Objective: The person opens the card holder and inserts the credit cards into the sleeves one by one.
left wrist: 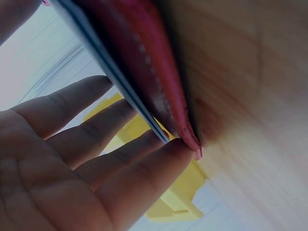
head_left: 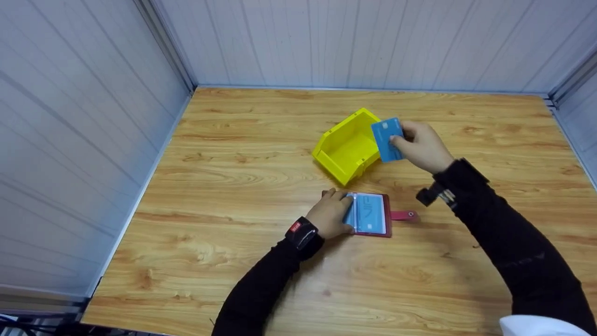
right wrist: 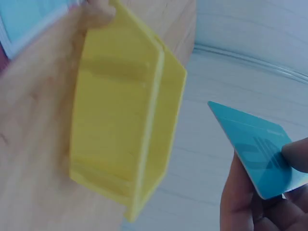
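My right hand (head_left: pixel 422 144) pinches a blue bank card (head_left: pixel 386 135) between thumb and fingers, raised beside the right rim of a yellow plastic bin (head_left: pixel 347 148). The right wrist view shows that card (right wrist: pixel 255 144) tilted, its printed face partly under the thumb. On the table in front of the bin lies an opened red card holder (head_left: pixel 387 217) with a blue card (head_left: pixel 371 212) in its clear sleeve. My left hand (head_left: pixel 329 214) rests across the holder's left half and hides much of it. In the left wrist view, its extended fingers (left wrist: pixel 139 175) touch the edges of the sleeves and red cover.
The holder's strap (head_left: pixel 405 215) with a metal snap sticks out to the right. Pale panel walls (head_left: pixel 354 42) border the wooden table (head_left: pixel 210 200) at the back and sides. Cables (head_left: pixel 28 324) lie beyond the near left corner.
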{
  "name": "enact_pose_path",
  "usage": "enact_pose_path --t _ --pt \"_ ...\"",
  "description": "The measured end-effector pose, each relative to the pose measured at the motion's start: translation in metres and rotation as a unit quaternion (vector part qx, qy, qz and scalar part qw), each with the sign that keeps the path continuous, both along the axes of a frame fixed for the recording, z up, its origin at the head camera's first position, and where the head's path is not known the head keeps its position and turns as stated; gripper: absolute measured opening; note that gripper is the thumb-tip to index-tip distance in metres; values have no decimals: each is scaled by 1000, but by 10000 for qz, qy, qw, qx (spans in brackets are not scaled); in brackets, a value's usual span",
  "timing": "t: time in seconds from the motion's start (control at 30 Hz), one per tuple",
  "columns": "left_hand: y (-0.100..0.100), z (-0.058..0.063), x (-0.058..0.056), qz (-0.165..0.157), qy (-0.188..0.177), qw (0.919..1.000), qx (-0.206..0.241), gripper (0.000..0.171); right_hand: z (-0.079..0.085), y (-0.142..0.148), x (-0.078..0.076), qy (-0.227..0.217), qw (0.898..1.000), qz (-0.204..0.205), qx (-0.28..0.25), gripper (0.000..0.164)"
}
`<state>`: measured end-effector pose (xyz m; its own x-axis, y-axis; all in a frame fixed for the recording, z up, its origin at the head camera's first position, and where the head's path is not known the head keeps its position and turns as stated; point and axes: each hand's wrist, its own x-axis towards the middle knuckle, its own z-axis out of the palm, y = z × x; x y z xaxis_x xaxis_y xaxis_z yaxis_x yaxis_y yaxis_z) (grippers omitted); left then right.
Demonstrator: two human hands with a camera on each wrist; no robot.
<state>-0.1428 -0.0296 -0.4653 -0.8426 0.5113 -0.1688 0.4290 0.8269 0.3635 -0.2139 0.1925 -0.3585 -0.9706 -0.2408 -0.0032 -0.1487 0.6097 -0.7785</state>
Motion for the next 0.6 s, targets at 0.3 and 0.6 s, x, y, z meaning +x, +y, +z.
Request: enact_pose_path --t 0.3,0.6 --pt "1 0 -1 7 0 10000 -41 83 -54 32 23 -1168 9911 -167 -611 42" --pt "0 2 0 -11 21 10000 -87 82 -100 38 44 -1796 9820 154 -569 38"
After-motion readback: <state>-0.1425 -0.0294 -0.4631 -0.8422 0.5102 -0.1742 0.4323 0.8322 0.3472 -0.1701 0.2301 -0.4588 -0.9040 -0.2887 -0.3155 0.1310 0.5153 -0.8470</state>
